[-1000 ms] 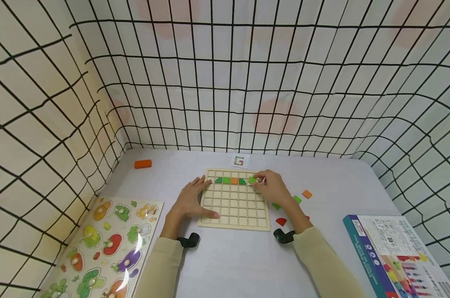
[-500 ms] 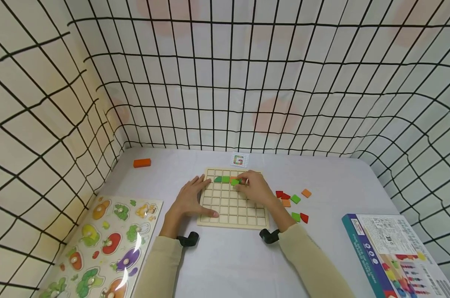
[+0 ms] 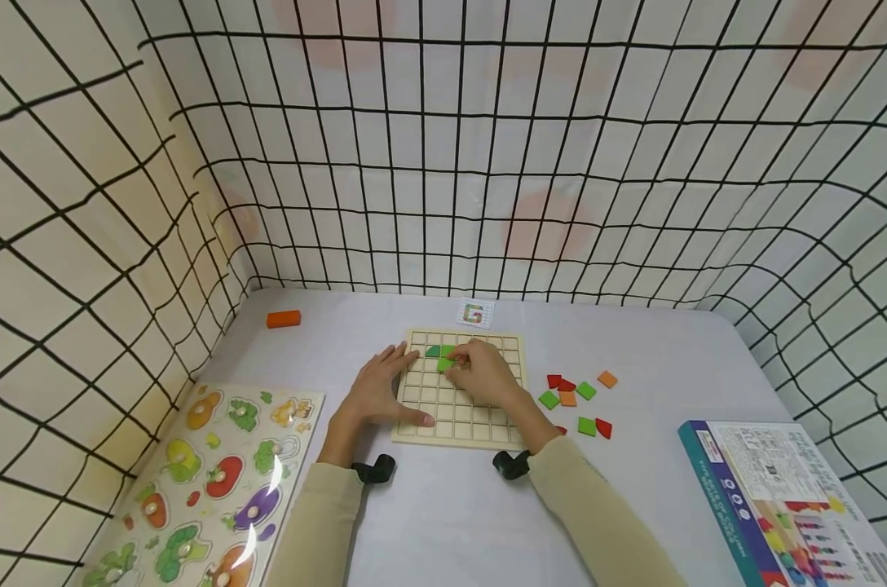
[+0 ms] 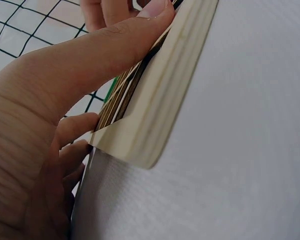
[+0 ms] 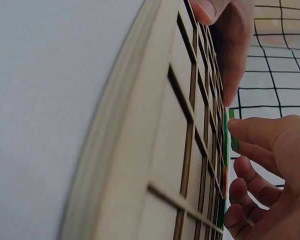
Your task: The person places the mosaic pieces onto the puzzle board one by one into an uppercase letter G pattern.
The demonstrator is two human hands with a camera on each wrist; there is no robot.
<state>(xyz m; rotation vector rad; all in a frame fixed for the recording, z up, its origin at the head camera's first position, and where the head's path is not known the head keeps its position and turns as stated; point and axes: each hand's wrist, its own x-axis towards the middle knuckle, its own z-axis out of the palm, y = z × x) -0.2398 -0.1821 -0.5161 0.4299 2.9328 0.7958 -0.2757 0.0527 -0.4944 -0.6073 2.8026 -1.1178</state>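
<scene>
My left hand (image 3: 377, 393) rests along the left side of the wooden grid board (image 3: 458, 408), fingers spread and thumb lying on its lower left part. In the left wrist view the thumb presses on the board's face. Between thumb and fingertips my right hand (image 3: 486, 377) pinches a green square tile (image 5: 233, 136), close over the upper part of the grid. Just above that tile a dark green curved piece (image 3: 433, 351) and a green square (image 3: 447, 350) sit in one row. The right hand hides the rest of that row in the head view; the right wrist view shows an orange piece (image 5: 225, 181) in it.
Loose red, green and orange tiles (image 3: 586, 425) lie right of the board. Behind it is a pattern card (image 3: 476, 313). An orange block (image 3: 284, 319) lies back left, a vegetable puzzle (image 3: 216, 456) front left, a box (image 3: 774, 473) front right. Black netting encloses the table.
My right hand has carried the green square tile leftward across the board, from near its upper right corner to the left part of the grid. The left hand has stayed in place.
</scene>
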